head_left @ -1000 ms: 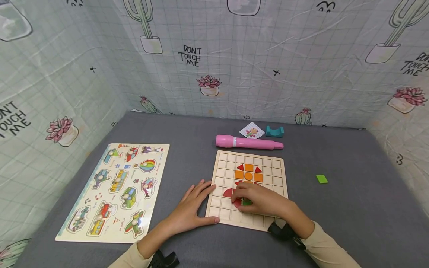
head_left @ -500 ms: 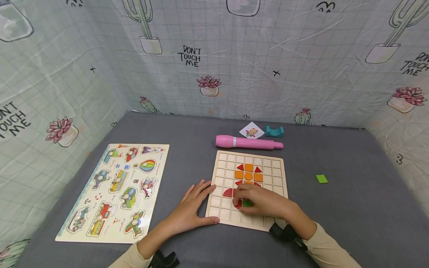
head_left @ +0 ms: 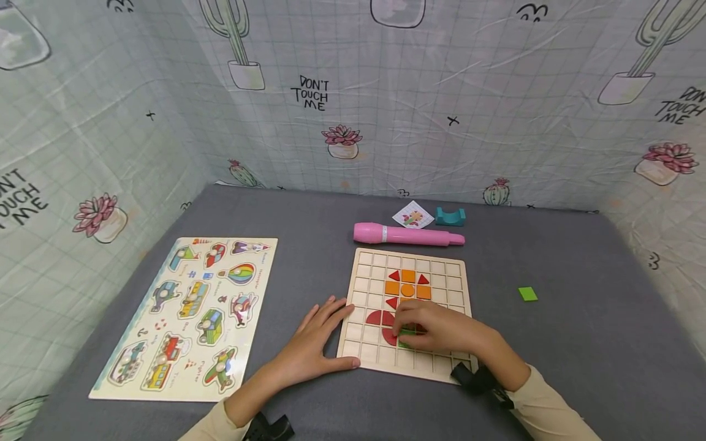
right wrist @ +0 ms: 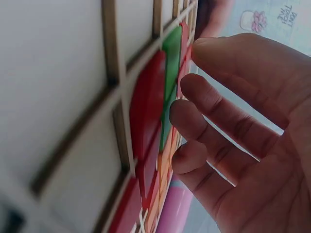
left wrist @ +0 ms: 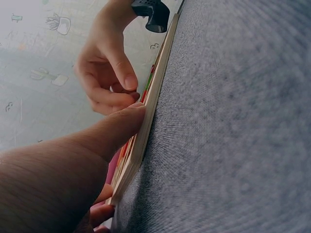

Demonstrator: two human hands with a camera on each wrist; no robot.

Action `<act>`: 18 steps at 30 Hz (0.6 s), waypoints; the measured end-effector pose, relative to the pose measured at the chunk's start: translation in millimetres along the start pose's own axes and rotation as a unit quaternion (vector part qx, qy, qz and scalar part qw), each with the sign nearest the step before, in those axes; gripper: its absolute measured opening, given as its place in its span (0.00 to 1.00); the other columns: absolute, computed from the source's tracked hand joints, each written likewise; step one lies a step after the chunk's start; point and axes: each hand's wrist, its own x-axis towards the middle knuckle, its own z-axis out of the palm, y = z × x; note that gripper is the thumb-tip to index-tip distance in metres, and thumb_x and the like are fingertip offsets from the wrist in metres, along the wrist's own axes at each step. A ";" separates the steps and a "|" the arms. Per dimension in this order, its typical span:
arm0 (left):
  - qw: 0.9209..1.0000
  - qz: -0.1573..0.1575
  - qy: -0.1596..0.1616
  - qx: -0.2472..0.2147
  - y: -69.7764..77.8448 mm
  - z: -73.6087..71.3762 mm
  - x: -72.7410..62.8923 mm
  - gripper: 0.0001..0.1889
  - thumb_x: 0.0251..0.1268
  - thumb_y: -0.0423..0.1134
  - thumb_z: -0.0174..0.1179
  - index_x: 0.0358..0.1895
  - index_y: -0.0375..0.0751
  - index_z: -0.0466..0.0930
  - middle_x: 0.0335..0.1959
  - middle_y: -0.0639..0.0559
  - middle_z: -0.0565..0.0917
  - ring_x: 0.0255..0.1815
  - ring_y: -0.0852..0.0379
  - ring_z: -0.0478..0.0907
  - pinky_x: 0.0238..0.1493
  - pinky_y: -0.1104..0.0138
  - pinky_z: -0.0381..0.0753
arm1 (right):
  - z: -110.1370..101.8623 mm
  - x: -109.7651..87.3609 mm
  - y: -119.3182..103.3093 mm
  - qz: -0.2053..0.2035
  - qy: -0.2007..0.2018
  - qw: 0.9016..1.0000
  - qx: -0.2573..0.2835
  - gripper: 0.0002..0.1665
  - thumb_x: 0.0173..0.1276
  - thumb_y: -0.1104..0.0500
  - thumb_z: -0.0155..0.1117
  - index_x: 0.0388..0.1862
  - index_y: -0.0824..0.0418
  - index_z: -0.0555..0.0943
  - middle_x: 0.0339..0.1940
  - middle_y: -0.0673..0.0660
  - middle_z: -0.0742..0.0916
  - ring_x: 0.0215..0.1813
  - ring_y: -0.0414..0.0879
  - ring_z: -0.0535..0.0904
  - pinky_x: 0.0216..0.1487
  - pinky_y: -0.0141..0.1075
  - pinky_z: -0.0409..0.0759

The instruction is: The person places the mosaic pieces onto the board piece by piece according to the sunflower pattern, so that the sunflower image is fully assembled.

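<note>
In the head view, a wooden grid board [head_left: 369, 352] holds flat colored tiles. My left hand [head_left: 314, 340] spreads along its left edge, fingers touching the side and thumb at the near corner. My right hand [head_left: 436, 327] is over the lower middle of the board, covering some tiles. Its fingers are loosely bent in the right wrist view, with nothing visible between them. Beside the fingertips are a red curved tile [head_left: 388, 336] and a green tile [head_left: 405, 340]. Farther up sit orange squares [head_left: 408, 275], an orange circle [head_left: 407, 290] and small red triangles [head_left: 394, 276].
A picture puzzle board [head_left: 259, 318] lies at the left. Behind the grid board are a pink marker-shaped stick [head_left: 413, 236], a small printed card [head_left: 413, 215] and a teal holder [head_left: 450, 217]. One light-green tile [head_left: 527, 294] lies at the right on the grey table [head_left: 579, 343].
My right hand has shifted slightly right across the board, showing more of the red curved tiles to its left. My left hand keeps its place at the board's edge.
</note>
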 end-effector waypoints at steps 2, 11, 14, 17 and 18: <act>1.000 0.001 0.001 -0.001 -0.3 0.1 -0.3 0.49 0.52 0.61 0.69 0.75 0.45 0.60 0.76 0.47 0.59 0.79 0.46 0.46 0.77 0.46 0.40 | -3.0 -3.3 2.4 0.002 0.002 1.000 0.009 0.04 0.68 0.61 0.65 0.38 0.53 0.85 0.38 0.44 0.79 0.39 0.39 0.74 0.40 0.29 0.78; 1.000 0.006 0.001 -0.004 -1.5 0.8 -0.6 0.49 0.52 0.61 0.69 0.75 0.46 0.59 0.76 0.47 0.59 0.79 0.46 0.45 0.77 0.47 0.39 | -18.1 -26.9 22.4 -0.002 0.047 0.998 0.029 0.03 0.67 0.63 0.66 0.37 0.56 0.84 0.37 0.45 0.81 0.37 0.39 0.75 0.36 0.31 0.79; 1.000 0.006 0.001 -0.004 -1.7 0.6 -0.5 0.49 0.52 0.61 0.69 0.75 0.45 0.60 0.76 0.46 0.59 0.79 0.45 0.45 0.77 0.46 0.39 | -26.8 -37.0 29.0 0.009 0.059 0.998 0.031 0.04 0.66 0.64 0.66 0.38 0.57 0.85 0.38 0.48 0.83 0.36 0.36 0.74 0.34 0.30 0.79; 1.000 0.007 0.001 -0.003 -1.9 0.6 -0.5 0.49 0.52 0.61 0.69 0.75 0.46 0.60 0.76 0.47 0.59 0.79 0.45 0.45 0.77 0.46 0.39 | -35.7 -45.8 34.2 0.014 0.075 0.997 0.020 0.05 0.67 0.64 0.65 0.39 0.57 0.85 0.39 0.49 0.83 0.37 0.34 0.74 0.33 0.31 0.79; 1.000 0.007 0.001 -0.002 -2.0 0.7 -0.5 0.49 0.52 0.61 0.69 0.75 0.46 0.60 0.76 0.47 0.59 0.79 0.46 0.45 0.77 0.46 0.39 | -38.2 -48.2 35.8 0.010 0.082 0.996 0.013 0.05 0.67 0.65 0.66 0.39 0.57 0.85 0.39 0.49 0.83 0.36 0.34 0.73 0.33 0.31 0.79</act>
